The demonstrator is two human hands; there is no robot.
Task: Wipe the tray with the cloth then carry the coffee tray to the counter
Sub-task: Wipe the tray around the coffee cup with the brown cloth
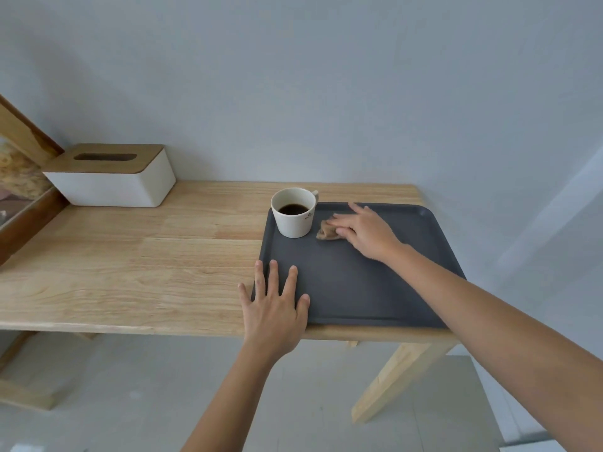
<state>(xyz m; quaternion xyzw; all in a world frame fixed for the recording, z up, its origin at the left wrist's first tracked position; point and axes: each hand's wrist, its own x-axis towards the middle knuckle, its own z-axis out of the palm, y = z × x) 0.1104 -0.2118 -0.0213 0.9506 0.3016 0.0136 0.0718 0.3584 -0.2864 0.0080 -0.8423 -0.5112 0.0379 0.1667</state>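
Note:
A dark grey tray (352,282) lies on the right end of a light wooden table (146,256). A white cup (293,212) with black coffee stands in the tray's far left corner. Just right of the cup, my right hand (365,233) presses a small bunched tan cloth (326,230) onto the tray, forefinger stretched out. My left hand (274,305) lies flat, fingers spread, on the tray's near left corner and the table beside it.
A white tissue box (111,179) with a wooden lid stands at the table's far left, beside a wooden picture frame (23,203). A grey wall runs behind the table. The table's right edge lies just beyond the tray.

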